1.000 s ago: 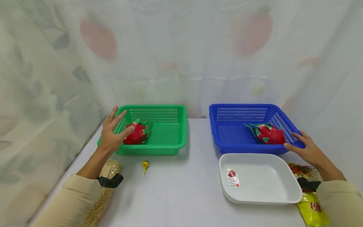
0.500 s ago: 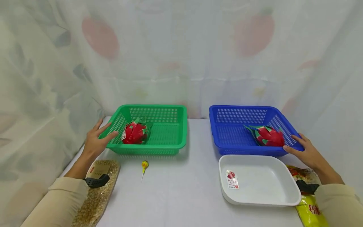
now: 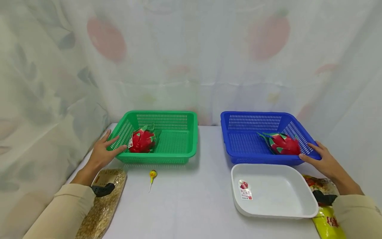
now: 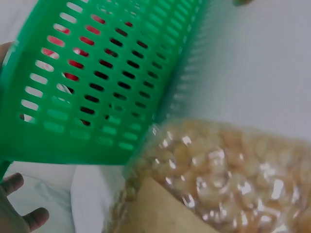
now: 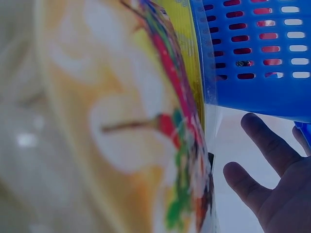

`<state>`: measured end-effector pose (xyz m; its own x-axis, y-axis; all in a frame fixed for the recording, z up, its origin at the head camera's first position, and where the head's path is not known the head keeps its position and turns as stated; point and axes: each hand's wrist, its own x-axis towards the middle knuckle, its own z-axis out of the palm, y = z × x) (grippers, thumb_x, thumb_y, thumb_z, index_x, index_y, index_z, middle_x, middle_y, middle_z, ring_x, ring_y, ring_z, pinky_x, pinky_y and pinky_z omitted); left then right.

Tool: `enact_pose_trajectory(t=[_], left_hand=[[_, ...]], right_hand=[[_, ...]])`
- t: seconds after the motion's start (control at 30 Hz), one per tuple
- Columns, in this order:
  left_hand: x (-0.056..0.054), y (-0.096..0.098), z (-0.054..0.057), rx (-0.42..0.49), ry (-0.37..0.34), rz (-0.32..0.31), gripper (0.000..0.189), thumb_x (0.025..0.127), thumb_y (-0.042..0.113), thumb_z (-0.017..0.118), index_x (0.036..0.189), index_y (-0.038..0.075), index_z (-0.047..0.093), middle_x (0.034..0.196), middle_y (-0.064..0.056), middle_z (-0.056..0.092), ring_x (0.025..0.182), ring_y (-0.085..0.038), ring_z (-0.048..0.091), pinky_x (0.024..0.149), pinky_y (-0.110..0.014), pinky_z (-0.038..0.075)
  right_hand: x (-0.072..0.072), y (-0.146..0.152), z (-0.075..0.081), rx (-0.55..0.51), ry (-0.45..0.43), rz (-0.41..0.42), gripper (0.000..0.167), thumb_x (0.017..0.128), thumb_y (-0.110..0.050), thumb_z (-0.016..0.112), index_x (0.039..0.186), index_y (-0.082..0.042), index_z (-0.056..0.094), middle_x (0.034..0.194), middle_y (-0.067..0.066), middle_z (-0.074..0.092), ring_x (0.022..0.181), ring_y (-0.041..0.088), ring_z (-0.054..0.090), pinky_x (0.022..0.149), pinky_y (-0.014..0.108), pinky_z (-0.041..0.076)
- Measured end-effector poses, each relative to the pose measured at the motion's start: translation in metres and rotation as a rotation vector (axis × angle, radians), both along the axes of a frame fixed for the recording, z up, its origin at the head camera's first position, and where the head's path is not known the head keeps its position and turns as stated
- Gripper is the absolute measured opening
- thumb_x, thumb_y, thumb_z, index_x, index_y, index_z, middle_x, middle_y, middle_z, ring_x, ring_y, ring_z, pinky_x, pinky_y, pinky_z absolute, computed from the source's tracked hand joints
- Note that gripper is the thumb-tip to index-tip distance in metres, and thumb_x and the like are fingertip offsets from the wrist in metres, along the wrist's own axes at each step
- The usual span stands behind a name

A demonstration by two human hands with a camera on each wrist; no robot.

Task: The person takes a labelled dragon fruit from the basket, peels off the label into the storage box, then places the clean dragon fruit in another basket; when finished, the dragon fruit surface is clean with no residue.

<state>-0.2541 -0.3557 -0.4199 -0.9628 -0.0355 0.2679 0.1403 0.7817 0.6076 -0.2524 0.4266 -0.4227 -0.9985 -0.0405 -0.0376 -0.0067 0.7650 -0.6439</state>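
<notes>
My left hand (image 3: 102, 151) lies over the front left corner of a green basket (image 3: 192, 137), thumb and a finger reaching across its rim, the others spread loosely. In the basket sits a red dragon fruit (image 3: 142, 141) with green leaves and a white label. My right hand (image 3: 323, 161) rests on the front right corner of a blue basket (image 3: 225, 137), thumb over the front rim and a finger over the side. Another dragon fruit (image 3: 285, 144) lies in the blue basket. The right wrist view shows outstretched fingers (image 5: 269, 143) below the basket wall.
A white tray (image 3: 277, 191) with a dragon fruit sticker stands before the blue basket. Beside it lie a colourful packet (image 3: 320, 184) and a yellow packet (image 3: 329, 220). A lollipop (image 3: 153, 176) lies before the green basket. Under my left forearm is a clear bag of pale grains (image 3: 104, 209).
My left hand has drawn back left from above the dragon fruit, then come onto the green basket's corner. The right hand has stayed at the blue basket's corner.
</notes>
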Motion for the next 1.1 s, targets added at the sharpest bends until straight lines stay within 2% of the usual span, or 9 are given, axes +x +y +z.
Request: enact_pose_trajectory(t=[0.2,0.37,0.43,0.5,0.63,0.8,1.1], left_hand=[[0.004,-0.005,-0.003,-0.036,-0.096,0.021,0.076,0.090,0.050,0.062,0.141,-0.004,0.045,0.158,-0.017,0.013,0.136,-0.053,0.014,0.095,-0.074,0.020],[0.004,-0.009,-0.003,-0.049,-0.142,0.015,0.087,0.090,0.054,0.061,0.152,0.002,0.026,0.153,-0.023,0.025,0.136,-0.053,0.015,0.094,-0.074,0.023],[0.002,-0.010,-0.003,-0.050,-0.142,0.010,0.091,0.089,0.054,0.061,0.154,0.006,0.018,0.150,-0.025,0.030,0.136,-0.053,0.015,0.094,-0.073,0.023],[0.001,-0.011,-0.002,-0.044,-0.140,0.004,0.092,0.089,0.052,0.063,0.155,0.007,0.017,0.150,-0.025,0.031,0.136,-0.052,0.015,0.094,-0.073,0.024],[-0.001,-0.011,-0.002,-0.034,-0.112,-0.010,0.089,0.088,0.050,0.065,0.152,0.003,0.026,0.154,-0.022,0.025,0.136,-0.051,0.016,0.095,-0.072,0.024],[0.000,-0.009,-0.003,-0.042,-0.091,-0.013,0.084,0.087,0.049,0.066,0.147,-0.003,0.035,0.158,-0.017,0.017,0.135,-0.053,0.019,0.095,-0.072,0.025],[-0.001,-0.009,-0.008,-0.061,-0.061,-0.029,0.084,0.088,0.048,0.066,0.144,-0.007,0.037,0.159,-0.013,0.014,0.135,-0.053,0.018,0.095,-0.073,0.023]], right_hand=[[0.001,-0.004,-0.003,-0.002,-0.003,0.004,0.091,0.095,-0.047,0.052,0.148,0.010,0.006,0.149,0.037,-0.016,0.122,0.070,0.008,0.082,0.078,0.027],[0.002,-0.003,-0.001,0.003,-0.013,0.006,0.091,0.095,-0.048,0.051,0.148,0.010,0.006,0.149,0.036,-0.018,0.123,0.070,0.004,0.082,0.079,0.027],[0.002,-0.002,0.001,0.012,-0.016,0.007,0.091,0.094,-0.048,0.052,0.148,0.010,0.006,0.149,0.035,-0.018,0.123,0.070,0.004,0.081,0.079,0.027],[0.002,-0.001,0.002,0.027,-0.023,0.017,0.091,0.094,-0.049,0.051,0.148,0.010,0.007,0.149,0.036,-0.018,0.123,0.071,0.004,0.080,0.079,0.026],[0.001,0.003,0.009,0.044,-0.051,0.050,0.092,0.094,-0.049,0.051,0.148,0.009,0.004,0.148,0.036,-0.019,0.123,0.071,0.002,0.078,0.080,0.026],[0.004,0.005,0.023,0.054,-0.081,0.050,0.093,0.095,-0.050,0.049,0.149,0.005,-0.003,0.148,0.034,-0.022,0.124,0.069,-0.003,0.076,0.082,0.024],[0.010,-0.017,0.059,0.100,-0.045,0.071,0.097,0.093,-0.050,0.051,0.150,0.002,-0.008,0.149,0.033,-0.021,0.126,0.067,-0.005,0.075,0.083,0.022]])
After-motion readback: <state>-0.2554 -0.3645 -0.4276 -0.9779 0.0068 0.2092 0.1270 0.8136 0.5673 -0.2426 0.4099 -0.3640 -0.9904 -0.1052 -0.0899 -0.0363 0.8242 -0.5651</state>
